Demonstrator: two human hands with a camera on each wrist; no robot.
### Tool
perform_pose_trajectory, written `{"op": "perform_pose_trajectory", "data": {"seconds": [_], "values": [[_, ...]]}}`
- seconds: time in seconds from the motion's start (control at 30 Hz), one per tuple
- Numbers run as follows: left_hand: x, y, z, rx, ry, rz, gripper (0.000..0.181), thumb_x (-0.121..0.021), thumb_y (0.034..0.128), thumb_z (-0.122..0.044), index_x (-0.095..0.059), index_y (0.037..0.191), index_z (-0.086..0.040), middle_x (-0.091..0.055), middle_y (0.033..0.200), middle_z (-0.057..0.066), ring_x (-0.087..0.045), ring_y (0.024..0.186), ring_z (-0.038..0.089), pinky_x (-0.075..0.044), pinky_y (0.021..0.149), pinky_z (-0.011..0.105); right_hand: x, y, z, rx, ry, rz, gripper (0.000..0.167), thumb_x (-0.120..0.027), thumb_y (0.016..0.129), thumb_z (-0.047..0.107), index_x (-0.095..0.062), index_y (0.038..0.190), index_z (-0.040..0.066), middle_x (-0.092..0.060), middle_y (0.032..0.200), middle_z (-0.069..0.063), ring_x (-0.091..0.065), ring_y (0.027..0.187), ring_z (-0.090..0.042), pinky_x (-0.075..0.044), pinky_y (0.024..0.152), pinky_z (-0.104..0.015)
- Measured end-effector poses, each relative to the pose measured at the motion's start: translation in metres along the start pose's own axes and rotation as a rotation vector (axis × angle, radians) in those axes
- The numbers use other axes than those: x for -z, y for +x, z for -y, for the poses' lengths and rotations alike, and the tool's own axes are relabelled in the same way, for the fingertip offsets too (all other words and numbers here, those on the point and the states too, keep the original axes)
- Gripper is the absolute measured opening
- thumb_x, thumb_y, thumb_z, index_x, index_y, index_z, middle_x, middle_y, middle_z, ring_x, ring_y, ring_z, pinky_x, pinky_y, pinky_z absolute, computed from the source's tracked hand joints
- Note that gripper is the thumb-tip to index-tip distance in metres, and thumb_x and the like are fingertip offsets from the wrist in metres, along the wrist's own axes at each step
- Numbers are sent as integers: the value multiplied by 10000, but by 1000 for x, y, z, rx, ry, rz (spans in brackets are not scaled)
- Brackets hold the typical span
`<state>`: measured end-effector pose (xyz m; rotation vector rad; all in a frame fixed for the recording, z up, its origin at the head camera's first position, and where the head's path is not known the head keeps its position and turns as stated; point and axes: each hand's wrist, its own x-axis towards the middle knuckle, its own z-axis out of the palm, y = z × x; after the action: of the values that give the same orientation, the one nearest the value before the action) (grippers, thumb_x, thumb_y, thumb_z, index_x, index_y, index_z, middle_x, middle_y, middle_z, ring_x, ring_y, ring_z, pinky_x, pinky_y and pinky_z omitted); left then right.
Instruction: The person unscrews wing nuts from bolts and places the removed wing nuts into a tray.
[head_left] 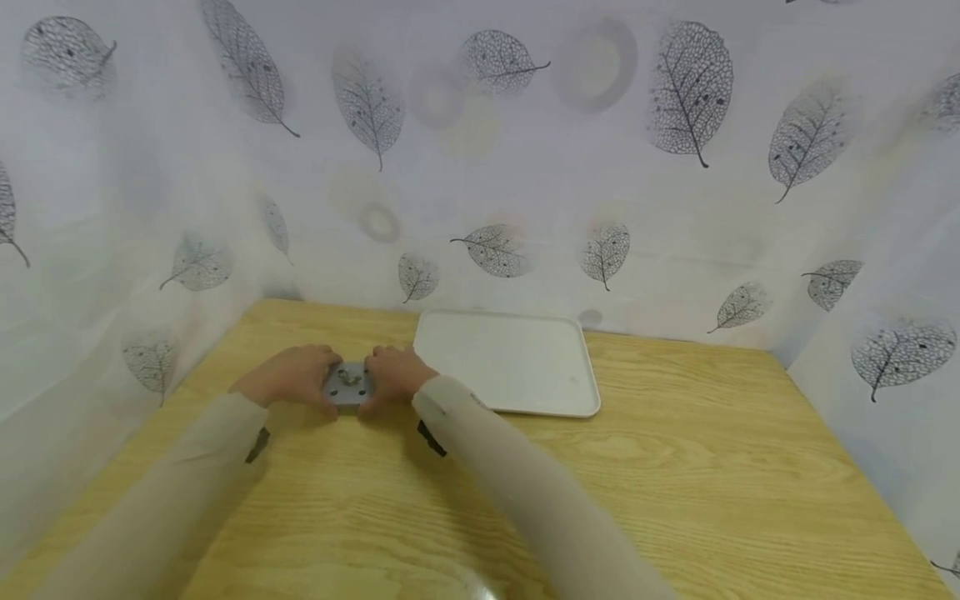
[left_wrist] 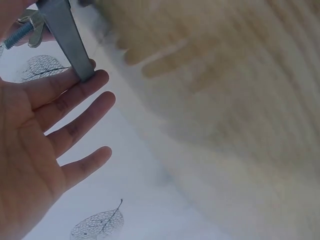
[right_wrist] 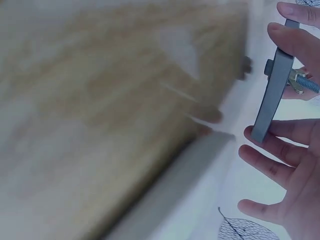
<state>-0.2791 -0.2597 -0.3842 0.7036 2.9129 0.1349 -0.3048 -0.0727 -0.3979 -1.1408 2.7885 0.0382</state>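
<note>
While the left hand (head_left: 291, 379) is pinching the left side of a gray plate (head_left: 348, 399) between thumb and fingers, a wing nut (right_wrist: 296, 88) is sitting on the bolt (right_wrist: 308, 83) at the plate's middle, above the wooden table (head_left: 675, 467). The right hand (head_left: 399, 372) is pinching the plate's right side. Farther right, a white tray (head_left: 502, 358) is lying on the table.

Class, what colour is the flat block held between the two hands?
The flat block is grey, seen best in the right wrist view.
</note>
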Motion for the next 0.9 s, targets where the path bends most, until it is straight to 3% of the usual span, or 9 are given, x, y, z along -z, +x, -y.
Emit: {"op": "perform_pose_trajectory", "data": {"seconds": [0.13, 0.3, 0.63, 0.9], "values": [[11, -2, -2, -27, 18, -57, 794, -841, 556, -464, -602, 1130, 30, -620, 917, 56, -546, 744, 150, -519, 669, 318, 15, -3, -2, 4, -54, -14, 614, -699, 692, 653, -588, 1076, 187, -553, 955, 73, -501, 810, -73, -397, 674, -230], [27, -2, -9, -69, 68, -135, 731, -833, 569, -471, -623, 1056, 32, -590, 841, 41, -526, 702, 151, -508, 630, 321, 36, -12, -8, 16, -93, -46, 633, -689, 695, 662, -594, 1101, 186, -557, 994, 68, -508, 831, -79, -426, 738, -260], [60, 0, -46, -119, 121, -208, 679, -815, 565, -516, -626, 978, -11, -560, 789, 22, -487, 654, 151, -448, 568, 306, 74, -51, -27, 59, -44, -83, 596, -719, 704, 599, -592, 1104, 177, -570, 1005, 55, -520, 877, -92, -441, 911, -387], [81, -4, -85, -162, 178, -244, 693, -735, 605, -656, -608, 952, -70, -544, 792, -8, -481, 699, 153, -459, 670, 346, 97, -98, -42, 101, -25, -126, 616, -725, 701, 591, -593, 1123, 162, -580, 971, 44, -512, 829, -101, -406, 731, -282]]}}
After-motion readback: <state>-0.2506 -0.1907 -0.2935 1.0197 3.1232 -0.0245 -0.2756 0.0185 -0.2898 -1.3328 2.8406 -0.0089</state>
